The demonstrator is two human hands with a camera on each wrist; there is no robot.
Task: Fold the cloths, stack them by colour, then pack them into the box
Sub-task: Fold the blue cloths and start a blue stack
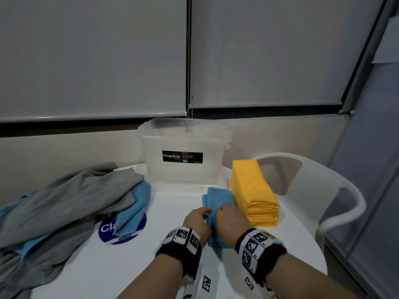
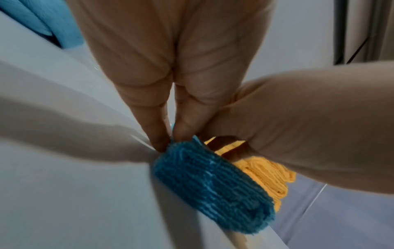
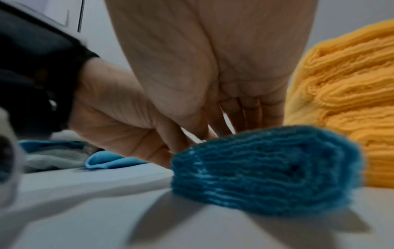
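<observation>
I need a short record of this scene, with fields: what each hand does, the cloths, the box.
Left hand: fingertips on the blue cloth's edge
Right hand: straight fingers press the blue cloth
Blue cloth: folded, on the table, beside the yellow stack
Yellow stack: folded, right of the box
Box: clear, no cloths seen inside
Pile: grey and blue cloths, unfolded, at left

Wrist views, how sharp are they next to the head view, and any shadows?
Left wrist: folded blue cloth fairly crisp, frame edges smeared. Right wrist: soft throughout, the cloth casts a dark shadow on the table. Head: sharpest, evenly lit, no glare.
</observation>
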